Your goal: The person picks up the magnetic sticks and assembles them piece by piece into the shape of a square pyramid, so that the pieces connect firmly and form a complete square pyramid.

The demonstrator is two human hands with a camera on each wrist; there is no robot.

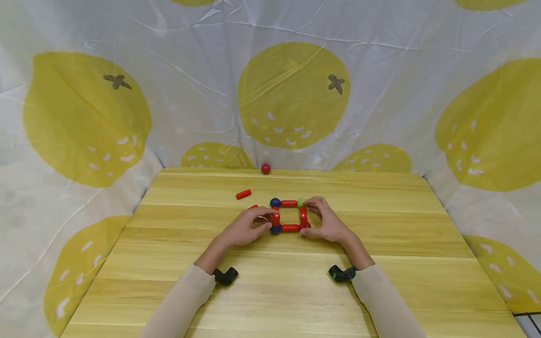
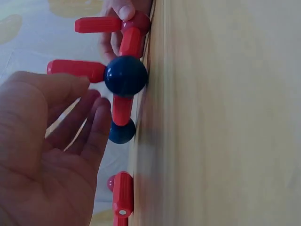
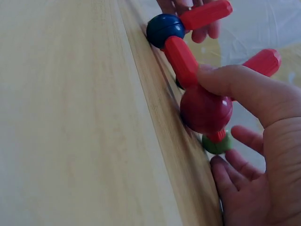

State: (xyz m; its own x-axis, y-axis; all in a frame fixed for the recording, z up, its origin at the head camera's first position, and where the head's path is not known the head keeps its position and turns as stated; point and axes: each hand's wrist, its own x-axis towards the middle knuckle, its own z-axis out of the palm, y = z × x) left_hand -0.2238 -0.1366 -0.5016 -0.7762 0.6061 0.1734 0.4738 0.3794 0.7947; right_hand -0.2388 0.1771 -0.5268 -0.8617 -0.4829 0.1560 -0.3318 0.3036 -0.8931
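Several red magnetic rods and balls form a square frame on the table: rods (image 1: 289, 228) run between two blue balls (image 2: 125, 76), a dark red ball (image 3: 206, 109) and a green ball (image 1: 301, 202). Two more rods stand upright on the near balls. My left hand (image 1: 247, 226) is at the left side, thumb and fingers about the upright red magnetic rod (image 2: 77, 70) over the near blue ball. Along the right side, my right hand (image 1: 329, 223) grips the frame, thumb on the dark red ball and fingers by the green one.
Beyond the frame, a loose red rod (image 1: 243, 194) lies to the left, and another (image 1: 253, 206) is partly hidden by my left hand. A red ball (image 1: 266, 168) sits at the table's back edge, against a lemon-print cloth (image 1: 194, 94).
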